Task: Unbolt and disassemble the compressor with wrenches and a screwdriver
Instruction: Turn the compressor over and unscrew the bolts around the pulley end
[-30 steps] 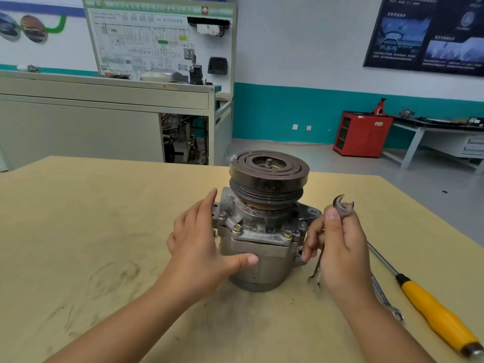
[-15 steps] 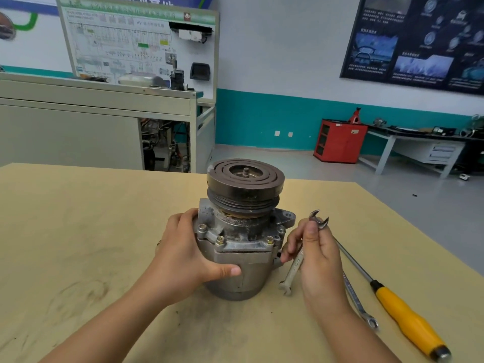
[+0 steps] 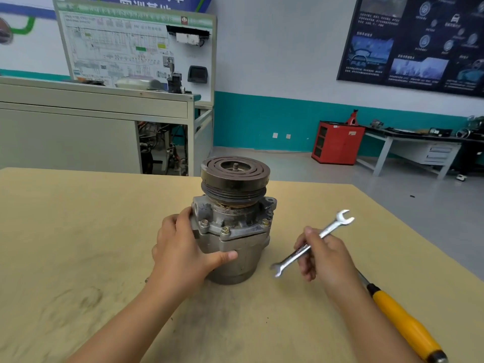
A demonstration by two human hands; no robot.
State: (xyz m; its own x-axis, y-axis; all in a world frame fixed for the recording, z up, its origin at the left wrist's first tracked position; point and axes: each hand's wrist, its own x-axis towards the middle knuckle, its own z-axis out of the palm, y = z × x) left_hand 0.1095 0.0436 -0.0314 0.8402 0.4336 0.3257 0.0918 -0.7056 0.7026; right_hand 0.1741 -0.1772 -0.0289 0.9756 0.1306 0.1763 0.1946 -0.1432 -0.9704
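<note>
A tan table (image 3: 78,231), smudged with dark marks, is seen in the foreground. Behind it, a grey cabinet (image 3: 78,132) is topped by a wiring diagram board (image 3: 131,45). A red cabinet (image 3: 337,142) is set against the teal-banded wall (image 3: 262,121), just beside a grey workbench (image 3: 419,148) cluttered with small parts. A dark poster (image 3: 419,40) is hung above.

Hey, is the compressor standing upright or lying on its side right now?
Upright. The compressor stands on its base on the table, pulley facing up, with the left hand gripping its side.
</note>
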